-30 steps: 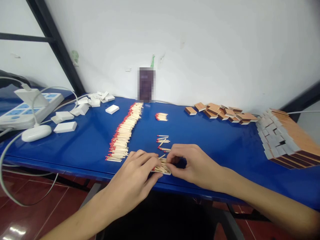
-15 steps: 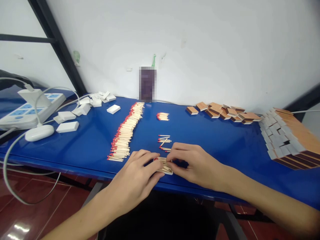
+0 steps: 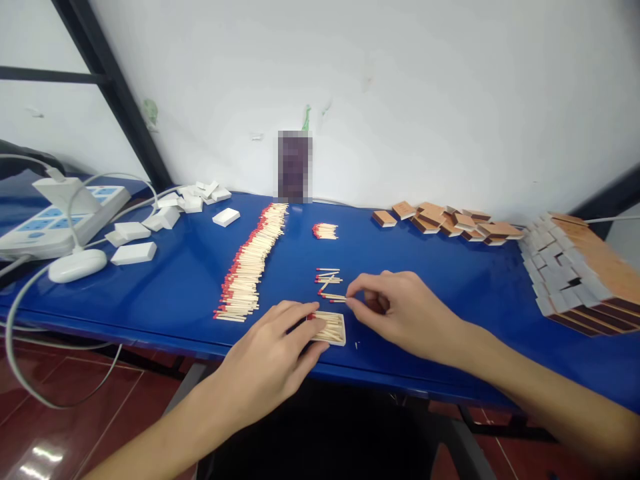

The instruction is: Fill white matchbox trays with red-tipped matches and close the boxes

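My left hand (image 3: pixel 285 350) grips the left end of a small white matchbox tray (image 3: pixel 344 329) near the table's front edge. Matches (image 3: pixel 330 327) lie inside it, their heads mostly under my fingers. Just beyond the tray, my right hand (image 3: pixel 395 310) pinches thumb and forefinger at the plain end of a match (image 3: pixel 337 301). Several loose matches (image 3: pixel 329 280) lie scattered past it, some crossed. Farther back sits a small bunch of matches (image 3: pixel 326 231) with red heads to the left. A long row of matches (image 3: pixel 250 267) runs along the left.
White empty trays (image 3: pixel 134 253) and a power strip (image 3: pixel 60 223) with cables stand on the left of the blue table (image 3: pixel 450 287). Brown matchbox sleeves (image 3: pixel 440 220) lie at the back right, beside a stacked block of boxes (image 3: pixel 575 280). A pixelated dark object (image 3: pixel 295 167) leans against the wall.
My right hand has left the tray and moved up and right to the loose matches, uncovering the tray's right end. My left hand stays on the tray.
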A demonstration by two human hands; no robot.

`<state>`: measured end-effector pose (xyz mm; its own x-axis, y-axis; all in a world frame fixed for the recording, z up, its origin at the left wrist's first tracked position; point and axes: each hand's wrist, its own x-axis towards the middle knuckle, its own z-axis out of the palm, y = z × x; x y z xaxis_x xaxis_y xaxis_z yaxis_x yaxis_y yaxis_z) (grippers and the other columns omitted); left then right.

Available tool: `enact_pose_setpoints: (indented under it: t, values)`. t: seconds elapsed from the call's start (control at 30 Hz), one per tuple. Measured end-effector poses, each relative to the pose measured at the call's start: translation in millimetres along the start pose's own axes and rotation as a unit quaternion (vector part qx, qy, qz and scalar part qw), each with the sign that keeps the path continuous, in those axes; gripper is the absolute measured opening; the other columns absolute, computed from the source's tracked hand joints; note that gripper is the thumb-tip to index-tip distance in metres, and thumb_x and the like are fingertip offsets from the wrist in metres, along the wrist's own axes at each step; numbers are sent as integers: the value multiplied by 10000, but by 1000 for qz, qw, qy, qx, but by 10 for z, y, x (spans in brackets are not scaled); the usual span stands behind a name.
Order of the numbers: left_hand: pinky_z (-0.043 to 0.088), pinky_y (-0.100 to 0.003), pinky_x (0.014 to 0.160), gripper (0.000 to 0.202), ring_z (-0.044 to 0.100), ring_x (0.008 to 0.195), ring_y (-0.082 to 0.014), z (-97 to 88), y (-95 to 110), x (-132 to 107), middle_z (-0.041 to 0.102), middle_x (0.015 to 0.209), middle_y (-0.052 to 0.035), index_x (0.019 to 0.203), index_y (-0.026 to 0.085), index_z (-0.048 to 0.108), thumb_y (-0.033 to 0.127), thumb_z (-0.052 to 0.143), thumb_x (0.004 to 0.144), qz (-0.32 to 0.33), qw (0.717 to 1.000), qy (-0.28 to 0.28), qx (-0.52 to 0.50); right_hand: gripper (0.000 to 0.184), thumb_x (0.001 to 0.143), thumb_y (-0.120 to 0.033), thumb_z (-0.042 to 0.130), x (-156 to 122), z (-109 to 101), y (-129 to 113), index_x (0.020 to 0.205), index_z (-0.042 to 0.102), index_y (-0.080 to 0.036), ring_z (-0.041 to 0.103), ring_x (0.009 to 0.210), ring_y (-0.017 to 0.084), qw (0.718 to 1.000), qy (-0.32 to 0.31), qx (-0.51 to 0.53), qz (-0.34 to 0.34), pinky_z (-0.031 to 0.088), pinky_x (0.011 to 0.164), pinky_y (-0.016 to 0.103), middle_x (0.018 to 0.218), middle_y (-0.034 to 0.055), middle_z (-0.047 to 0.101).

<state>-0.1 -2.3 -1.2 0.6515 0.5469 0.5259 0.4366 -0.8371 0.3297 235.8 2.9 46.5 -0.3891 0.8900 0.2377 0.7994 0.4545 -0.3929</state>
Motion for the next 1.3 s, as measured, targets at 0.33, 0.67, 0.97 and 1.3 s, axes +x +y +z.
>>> enact_pose_setpoints:
  t: [0.33,0.67,0.97,1.3]
  values:
    - [558,-463,900,108,607,1035,-265,-2,-11,4,612,1206,-100,1085,163,602,147,554,989,15,1000,9,-19,84,882,-207,580,23,56,172,877,664,-202,550,709,132,999,-25,-39,-15,395,633,256,826,16,624]
    - [554,-478,908,49,614,1046,-273,-19,23,-2,617,1207,-98,1017,176,581,152,550,987,-4,1000,-1,-23,145,937,-236,496,7,-46,106,816,569,-199,520,682,134,993,-111,-36,-4,354,627,268,806,10,616]
    - [546,-475,958,84,609,1097,-274,-6,14,6,603,1248,-106,1069,179,556,173,567,987,-15,999,-11,-25,114,926,-274,534,167,16,105,946,621,-203,515,707,139,994,-95,-49,-4,345,657,270,835,11,600]
    - [556,-444,923,129,606,1089,-269,-23,21,2,608,1218,-95,1071,198,522,171,594,968,-34,999,-14,-38,119,890,-276,558,198,-82,120,813,600,-196,496,660,130,984,-174,-35,-2,335,603,263,758,-3,594]
